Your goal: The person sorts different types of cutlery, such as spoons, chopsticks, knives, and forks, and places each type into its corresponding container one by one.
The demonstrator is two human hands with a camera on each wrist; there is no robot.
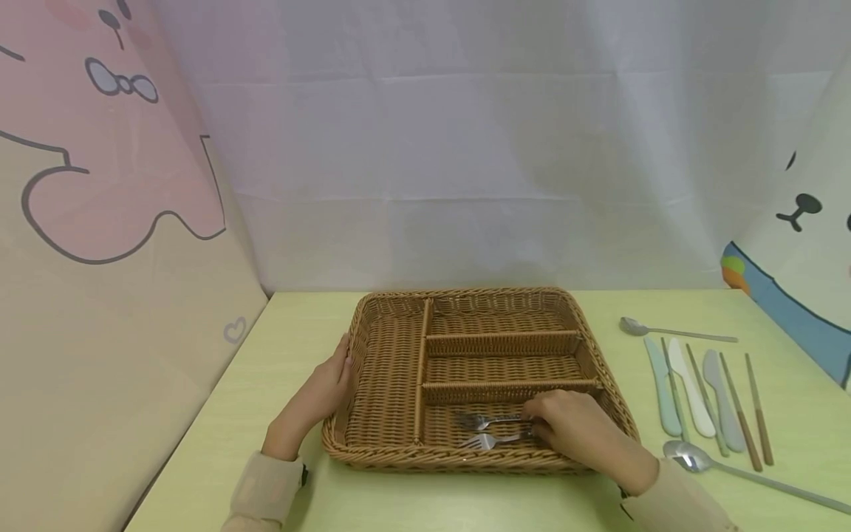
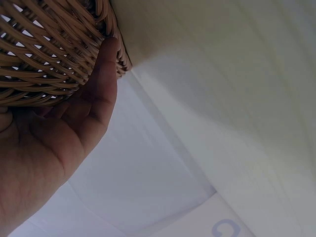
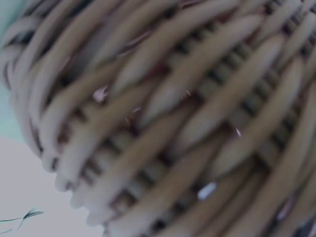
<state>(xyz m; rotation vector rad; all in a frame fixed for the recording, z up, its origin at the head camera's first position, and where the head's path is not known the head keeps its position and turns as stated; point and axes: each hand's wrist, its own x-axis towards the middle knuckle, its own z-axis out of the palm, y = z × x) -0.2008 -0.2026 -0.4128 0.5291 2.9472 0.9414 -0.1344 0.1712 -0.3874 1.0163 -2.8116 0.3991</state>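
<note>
A brown wicker tray point(image 1: 424, 369) with several compartments stands on the table. My left hand point(image 1: 326, 388) rests along its left outer wall; in the left wrist view the fingers point(image 2: 106, 74) lie against the weave. My right hand point(image 1: 578, 425) reaches over the front right rim into the front compartment. There, two metal forks lie side by side, an upper fork point(image 1: 482, 421) and a lower fork point(image 1: 488, 442), tines pointing left. Curled fingers pinch at the fork handles, whose ends are hidden under the hand. In the right wrist view, the tray's weave point(image 3: 163, 118) covers the hand.
Right of the tray lie a small spoon point(image 1: 634, 326), a mint knife point(image 1: 661, 384), a white knife point(image 1: 691, 388), a grey knife point(image 1: 723, 399), several chopsticks point(image 1: 758, 406) and a larger spoon point(image 1: 691, 457). A pale curtain point(image 1: 412, 148) hangs behind the yellow-green table point(image 1: 312, 318).
</note>
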